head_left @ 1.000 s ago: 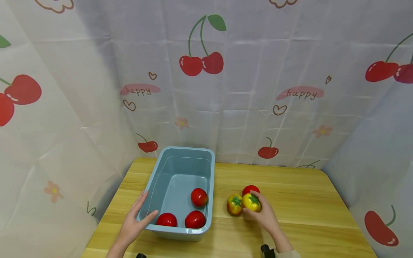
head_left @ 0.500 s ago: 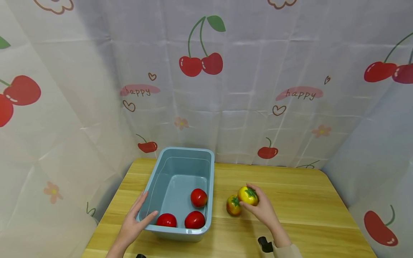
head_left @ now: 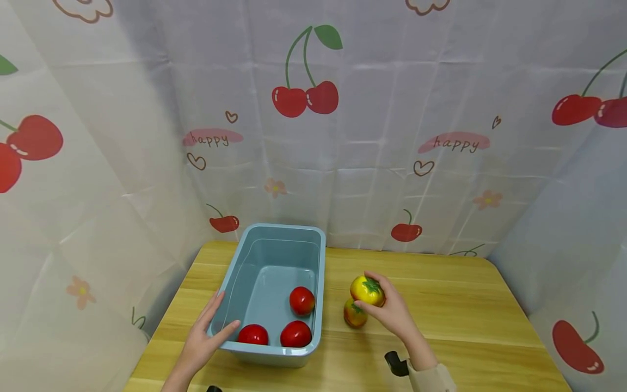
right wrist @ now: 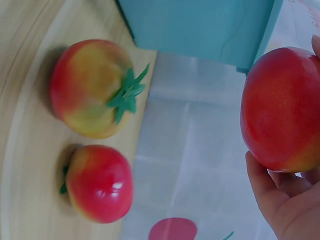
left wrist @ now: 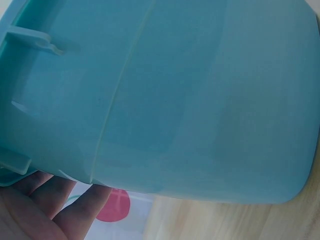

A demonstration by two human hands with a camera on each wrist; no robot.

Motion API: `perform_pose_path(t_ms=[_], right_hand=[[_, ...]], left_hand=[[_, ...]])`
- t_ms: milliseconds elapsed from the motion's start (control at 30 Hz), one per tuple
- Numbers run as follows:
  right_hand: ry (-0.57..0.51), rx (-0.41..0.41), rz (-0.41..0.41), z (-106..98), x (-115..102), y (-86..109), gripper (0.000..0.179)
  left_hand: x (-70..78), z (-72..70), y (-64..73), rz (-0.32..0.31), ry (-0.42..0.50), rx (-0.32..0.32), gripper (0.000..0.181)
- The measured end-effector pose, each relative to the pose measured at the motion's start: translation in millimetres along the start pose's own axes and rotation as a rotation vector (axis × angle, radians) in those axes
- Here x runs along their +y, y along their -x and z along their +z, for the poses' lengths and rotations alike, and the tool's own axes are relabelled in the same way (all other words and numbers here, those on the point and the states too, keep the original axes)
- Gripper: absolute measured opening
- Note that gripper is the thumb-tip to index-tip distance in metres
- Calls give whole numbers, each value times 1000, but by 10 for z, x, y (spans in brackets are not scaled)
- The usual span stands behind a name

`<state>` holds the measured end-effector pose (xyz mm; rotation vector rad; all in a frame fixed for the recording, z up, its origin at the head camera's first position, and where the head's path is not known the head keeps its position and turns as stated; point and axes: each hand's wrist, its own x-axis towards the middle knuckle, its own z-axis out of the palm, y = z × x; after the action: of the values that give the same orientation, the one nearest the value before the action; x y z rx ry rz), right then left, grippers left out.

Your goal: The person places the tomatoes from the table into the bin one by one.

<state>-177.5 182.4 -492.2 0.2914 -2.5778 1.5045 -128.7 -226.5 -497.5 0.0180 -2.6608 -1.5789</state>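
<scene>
Right fingers [right wrist: 261, 184] hold 1 tomato [head_left: 363, 294], leaves [head_left: 373, 285] facing up-right.

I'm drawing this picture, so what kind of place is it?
Perhaps a little play or filming corner: cherry-print curtains hang around a wood-grain table, and on it sits a blue plastic bin with shiny, toy-looking tomatoes inside.

Is hung on three sides with creased pale cloth [head_left: 362, 163], printed with cherries [head_left: 323, 98] and flowers [head_left: 488, 200]; has below a yellowish wood-grain tabletop [head_left: 455, 305], rounded at the far right.
</scene>
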Motion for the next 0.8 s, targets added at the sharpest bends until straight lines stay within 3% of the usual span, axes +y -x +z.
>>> perform_pose_path(t_ms=[800], right_hand=[[-71, -74, -83, 175, -446, -97, 69]], left_hand=[[0, 7, 4, 0, -9, -1, 81]])
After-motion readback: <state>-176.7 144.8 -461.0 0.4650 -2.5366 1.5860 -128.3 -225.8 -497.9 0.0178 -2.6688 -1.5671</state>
